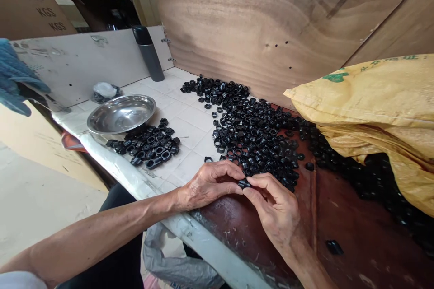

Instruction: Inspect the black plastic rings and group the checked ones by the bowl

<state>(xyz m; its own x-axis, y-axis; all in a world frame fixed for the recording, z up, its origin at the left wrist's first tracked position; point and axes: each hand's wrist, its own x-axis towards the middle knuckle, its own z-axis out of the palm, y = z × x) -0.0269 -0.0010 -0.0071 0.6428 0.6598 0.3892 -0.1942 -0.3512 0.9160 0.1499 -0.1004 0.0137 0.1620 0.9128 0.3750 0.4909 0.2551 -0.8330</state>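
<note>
Ring, black plastic, small, pinched at the fingertips of both hands just above the brown board. Left hand curled closed on it from the left; right hand closed on it from the right; both grips firm, ring held between them. Ring sits at the near edge of the main pile, loose black rings spread over white tile counter and onto the board, running beneath yellow sack. Separate black piece lies alone on the board, right of right hand. Second, smaller group of rings on the tile, packed closer, just beside steel bowl. Thermos upright against white panel. Plywood wall behind the pile. Blue glove at left edge.
</note>
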